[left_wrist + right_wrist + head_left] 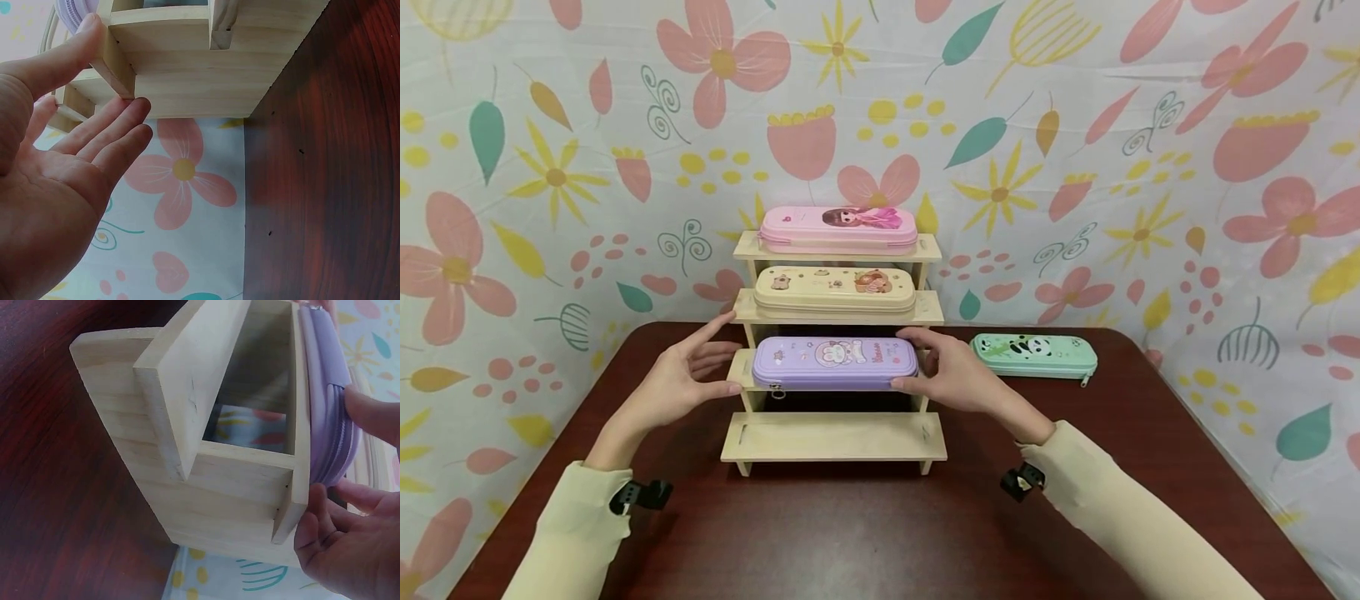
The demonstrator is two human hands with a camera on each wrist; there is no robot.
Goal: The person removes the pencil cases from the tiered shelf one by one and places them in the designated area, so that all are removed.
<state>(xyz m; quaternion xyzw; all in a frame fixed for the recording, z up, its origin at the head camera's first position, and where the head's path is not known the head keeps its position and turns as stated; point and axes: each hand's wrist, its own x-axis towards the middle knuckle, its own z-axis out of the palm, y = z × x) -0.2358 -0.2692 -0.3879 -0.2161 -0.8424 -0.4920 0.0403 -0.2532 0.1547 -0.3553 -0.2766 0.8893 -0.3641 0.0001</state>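
Observation:
A purple pencil case (835, 364) with a cartoon bunny lies on the third tier of a stepped wooden shelf (835, 437). My right hand (958, 371) holds its right end, thumb (370, 415) against the zippered side and the other fingers around the end by the board. My left hand (677, 379) is at the left end of that tier. Its fingers are extended, with the thumb (75, 47) by the board's edge and the fingertips (140, 109) at its underside. A cream pencil case (835, 292) lies one tier higher.
A pink pencil case (838, 231) with a doll picture occupies the top tier. Beyond my right hand, a green panda pencil case (1037, 357) lies on the dark red table (850, 533). A flower-patterned cloth (880, 100) hangs behind and around the table.

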